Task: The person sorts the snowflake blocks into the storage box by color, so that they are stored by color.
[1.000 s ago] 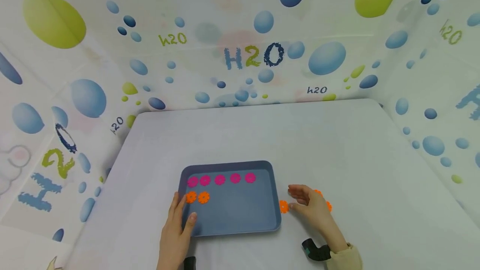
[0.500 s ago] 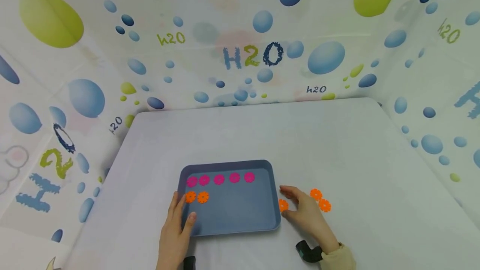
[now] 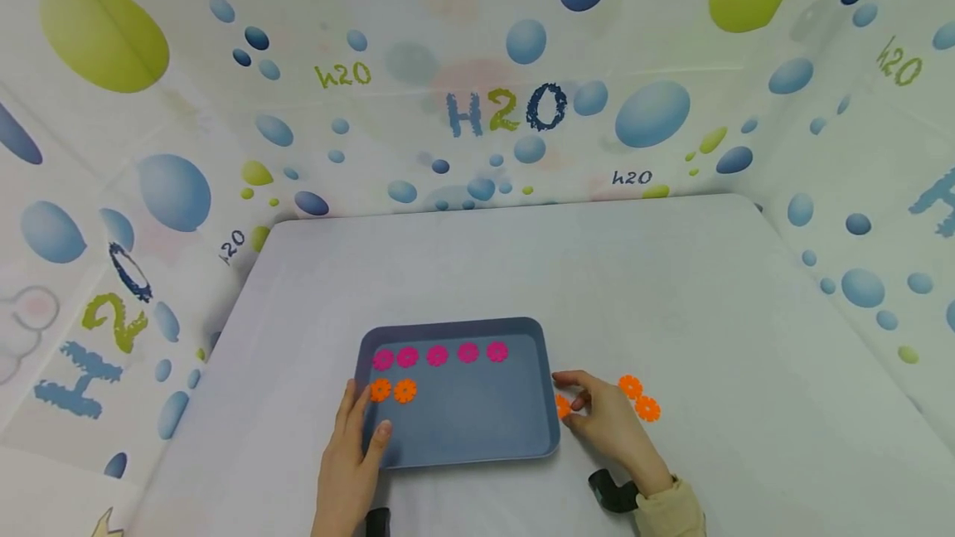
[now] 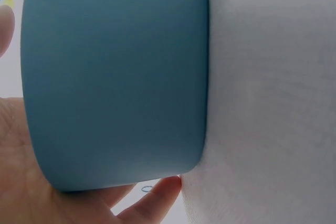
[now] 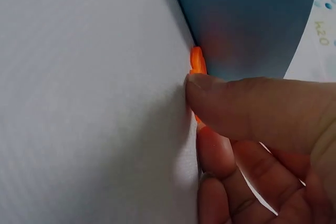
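A blue-grey tray [image 3: 477, 437] lies on the white table, with a row of several pink flower-shaped discs [image 3: 437, 355] and two orange flower-shaped discs [image 3: 405, 391] in it. My left hand [image 3: 349, 458] rests along the tray's left side, fingers extended and thumb over the near left corner. In the left wrist view the tray's outer wall [image 4: 115, 87] hides part of that hand. By the tray's right wall, my right hand [image 3: 608, 421] pinches an orange flower-shaped disc [image 5: 197, 59] between thumb and finger, flat at the tabletop; the thumb covers much of it.
Two more orange flower-shaped discs [image 3: 639, 398] lie on the table [image 3: 716, 313] to the right of my right hand. A patterned cloth [image 3: 403, 106] hangs behind and at both sides. Black wrist devices [image 3: 613, 491] sit at both wrists.
My right hand has moved left to the orange disc beside the tray, and its thumb and fingers have closed in on it. The two discs behind it now show fully. The left hand stays put.
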`<state>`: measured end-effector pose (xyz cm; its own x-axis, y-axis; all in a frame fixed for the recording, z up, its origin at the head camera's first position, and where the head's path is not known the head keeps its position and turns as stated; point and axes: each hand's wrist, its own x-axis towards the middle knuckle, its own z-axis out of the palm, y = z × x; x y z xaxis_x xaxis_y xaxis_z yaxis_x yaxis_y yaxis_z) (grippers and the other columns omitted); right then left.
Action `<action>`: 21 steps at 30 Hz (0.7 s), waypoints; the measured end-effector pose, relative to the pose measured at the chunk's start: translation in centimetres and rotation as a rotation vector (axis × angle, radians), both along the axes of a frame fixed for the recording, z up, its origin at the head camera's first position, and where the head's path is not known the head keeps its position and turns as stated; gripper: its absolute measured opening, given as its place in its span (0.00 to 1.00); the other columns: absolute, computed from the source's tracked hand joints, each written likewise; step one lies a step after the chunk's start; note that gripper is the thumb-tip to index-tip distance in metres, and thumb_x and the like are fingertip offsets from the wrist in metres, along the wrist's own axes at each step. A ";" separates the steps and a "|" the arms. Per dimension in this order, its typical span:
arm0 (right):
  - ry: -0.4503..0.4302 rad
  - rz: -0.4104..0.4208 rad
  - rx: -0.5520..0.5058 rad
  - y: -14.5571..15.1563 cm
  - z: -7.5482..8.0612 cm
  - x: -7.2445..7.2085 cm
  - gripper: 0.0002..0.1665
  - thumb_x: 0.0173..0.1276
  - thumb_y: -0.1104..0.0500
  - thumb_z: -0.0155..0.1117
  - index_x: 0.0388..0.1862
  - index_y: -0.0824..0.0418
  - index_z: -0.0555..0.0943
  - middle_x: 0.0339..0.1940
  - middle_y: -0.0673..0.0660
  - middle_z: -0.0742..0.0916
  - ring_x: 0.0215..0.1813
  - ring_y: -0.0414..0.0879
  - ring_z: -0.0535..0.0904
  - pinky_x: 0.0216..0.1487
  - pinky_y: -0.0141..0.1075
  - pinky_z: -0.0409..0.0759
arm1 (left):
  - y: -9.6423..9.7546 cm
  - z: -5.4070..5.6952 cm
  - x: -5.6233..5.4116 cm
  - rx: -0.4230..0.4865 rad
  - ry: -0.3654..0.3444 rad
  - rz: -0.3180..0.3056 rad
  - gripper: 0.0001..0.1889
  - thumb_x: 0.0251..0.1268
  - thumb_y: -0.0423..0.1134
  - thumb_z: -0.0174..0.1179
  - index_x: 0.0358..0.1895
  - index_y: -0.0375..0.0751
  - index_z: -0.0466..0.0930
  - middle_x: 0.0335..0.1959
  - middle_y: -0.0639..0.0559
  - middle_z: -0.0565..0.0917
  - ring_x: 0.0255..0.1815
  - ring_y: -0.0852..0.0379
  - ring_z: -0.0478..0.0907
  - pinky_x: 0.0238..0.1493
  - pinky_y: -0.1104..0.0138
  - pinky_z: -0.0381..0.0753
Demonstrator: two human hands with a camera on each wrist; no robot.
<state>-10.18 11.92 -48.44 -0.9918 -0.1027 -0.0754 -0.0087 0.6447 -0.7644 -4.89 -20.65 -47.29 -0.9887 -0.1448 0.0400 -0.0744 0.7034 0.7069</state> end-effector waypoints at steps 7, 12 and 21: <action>0.020 0.064 0.030 -0.1 0.0 -0.2 0.27 0.50 0.74 0.69 0.51 0.58 0.82 0.40 0.52 0.87 0.25 0.36 0.70 0.27 0.27 0.70 | -0.1 -0.1 0.1 0.002 -0.006 0.004 0.31 0.76 0.47 0.48 0.75 0.35 0.56 0.79 0.38 0.49 0.71 0.28 0.61 0.59 0.35 0.68; 0.002 0.056 0.083 0.0 0.2 -0.3 0.20 0.50 0.71 0.72 0.43 0.57 0.84 0.39 0.51 0.85 0.29 0.40 0.68 0.30 0.29 0.68 | -0.1 -0.1 0.1 0.000 -0.004 0.001 0.31 0.76 0.47 0.48 0.75 0.35 0.56 0.79 0.38 0.49 0.70 0.28 0.62 0.58 0.35 0.69; -0.093 -0.021 0.057 0.1 0.3 -0.1 0.10 0.54 0.66 0.74 0.31 0.53 0.83 0.21 0.48 0.79 0.25 0.41 0.68 0.27 0.30 0.65 | -0.1 -0.3 0.0 0.002 -0.006 -0.002 0.31 0.76 0.48 0.48 0.75 0.36 0.56 0.79 0.38 0.49 0.71 0.28 0.61 0.58 0.35 0.69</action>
